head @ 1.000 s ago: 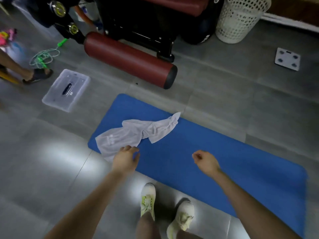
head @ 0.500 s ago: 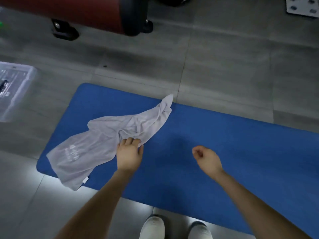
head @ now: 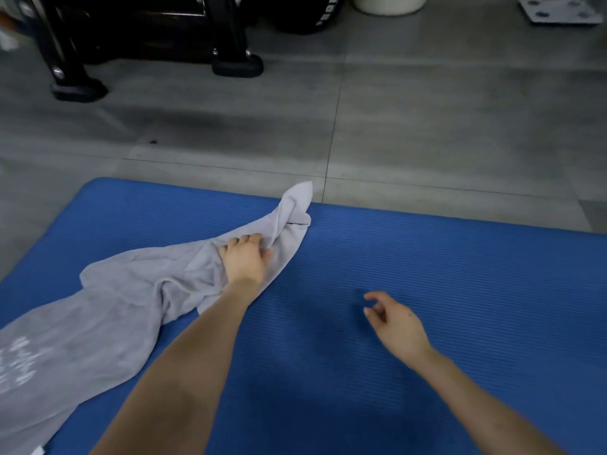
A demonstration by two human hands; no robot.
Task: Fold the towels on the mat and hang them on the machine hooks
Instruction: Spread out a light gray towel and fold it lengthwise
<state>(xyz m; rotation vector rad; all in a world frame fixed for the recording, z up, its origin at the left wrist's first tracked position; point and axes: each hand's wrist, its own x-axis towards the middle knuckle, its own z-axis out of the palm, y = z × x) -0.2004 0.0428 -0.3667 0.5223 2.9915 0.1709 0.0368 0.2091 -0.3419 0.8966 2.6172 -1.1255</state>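
Observation:
A crumpled light grey towel [head: 124, 310] lies slantwise across the left part of the blue mat [head: 427, 274], its far tip reaching the mat's back edge. My left hand [head: 244, 257] rests on the towel's upper part with the fingers curled into the cloth near that tip. My right hand [head: 395, 320] hovers over bare mat to the right, fingers loosely apart and holding nothing. The black machine [head: 141, 34] stands at the back left; no hooks show.
Grey tiled floor lies between the mat and the machine's black feet [head: 236, 65]. A white basket [head: 391, 3] and a white scale [head: 558, 11] sit at the far back right.
The view has dropped closer to the mat. My left hand has slid up along the towel towards its far tip. My right hand has opened from a loose fist.

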